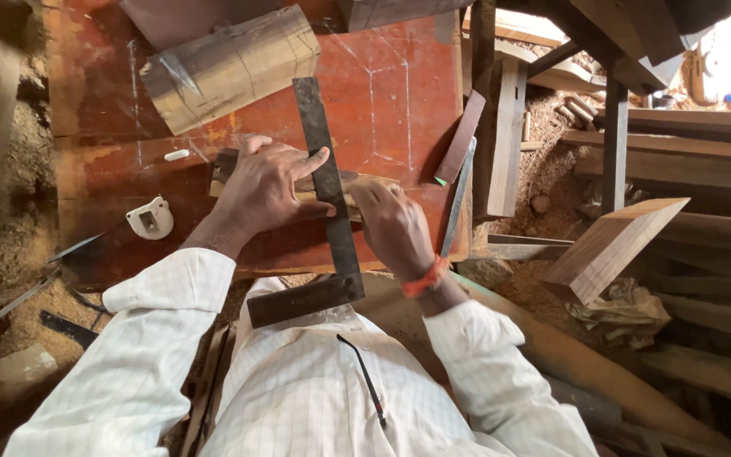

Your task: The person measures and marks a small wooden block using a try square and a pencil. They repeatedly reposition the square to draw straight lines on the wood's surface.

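Note:
My left hand [264, 188] presses flat on a dark metal try square [325, 173] that lies across a small wooden piece [223, 167] on the red-brown workbench [391, 93]. The square's thick stock [305, 300] hangs over the bench's near edge. My right hand [395, 224] is closed beside the blade, on the right end of the wooden piece, apparently holding a thin marking tool with a green tip [440, 180]; the tool itself is mostly hidden. An orange band [425, 278] circles my right wrist.
A pale wooden block [230, 68] with pencil lines lies at the bench's back left. A white tape measure [151, 217] and a chalk stub [177, 155] lie at the left. A dark wooden strip [460, 137], a metal ruler [457, 203], planks and sawdust lie to the right.

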